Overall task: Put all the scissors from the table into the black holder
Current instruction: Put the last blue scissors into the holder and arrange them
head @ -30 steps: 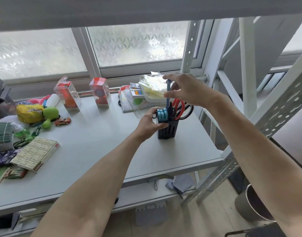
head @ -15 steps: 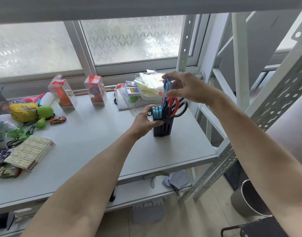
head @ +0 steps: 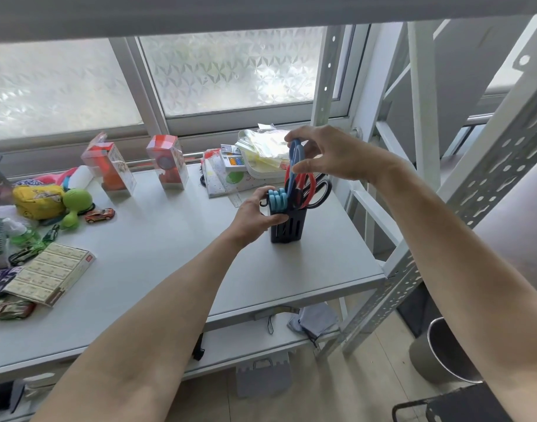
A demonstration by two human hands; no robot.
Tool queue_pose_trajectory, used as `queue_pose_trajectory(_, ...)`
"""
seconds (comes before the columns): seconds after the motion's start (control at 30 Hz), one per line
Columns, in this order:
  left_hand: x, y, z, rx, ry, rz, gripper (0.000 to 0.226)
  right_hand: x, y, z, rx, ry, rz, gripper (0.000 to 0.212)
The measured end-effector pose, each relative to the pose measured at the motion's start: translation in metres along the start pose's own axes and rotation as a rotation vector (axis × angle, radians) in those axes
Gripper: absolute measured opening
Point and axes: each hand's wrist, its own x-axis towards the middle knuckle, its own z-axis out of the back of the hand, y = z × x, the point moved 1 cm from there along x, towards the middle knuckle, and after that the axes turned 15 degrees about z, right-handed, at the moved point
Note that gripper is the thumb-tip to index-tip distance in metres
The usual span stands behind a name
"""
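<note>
Table point(head: 175, 257) carries the black holder point(head: 288, 228) near its right edge; left hand point(head: 255, 216) grips the holder's side, right hand point(head: 337, 153) pinches blue scissors point(head: 295, 156) by the handles, blades down in the holder, beside red scissors point(head: 310, 185)

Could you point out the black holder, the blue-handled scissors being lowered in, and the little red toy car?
black holder point(head: 288, 229): head view, on its slotted front wall.
blue-handled scissors point(head: 295, 153): head view, on the blue handle loop pinched by the right hand.
red toy car point(head: 99, 215): head view, on its roof.
</note>
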Motion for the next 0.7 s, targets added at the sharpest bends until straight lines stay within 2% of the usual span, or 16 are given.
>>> queue_pose_trajectory(0.23,0.0,0.0,0.001,0.006,0.002,0.004,0.069,0.0,-0.011,-0.016,-0.012,0.068,-0.009,0.057)
queue_pose_trajectory(0.47,-0.001,0.0,0.002,0.012,0.004,-0.003,0.07,-0.002,-0.029,-0.045,-0.366,0.12,0.01,0.054)
queue_pose_trajectory(0.63,-0.001,0.0,0.002,0.022,-0.013,0.01,0.074,0.009,-0.031,-0.053,-0.628,0.234,-0.029,0.064)
queue_pose_trajectory(0.7,-0.003,-0.001,0.002,0.041,-0.021,0.011,0.075,0.01,-0.03,-0.053,-0.614,0.248,0.01,0.072)
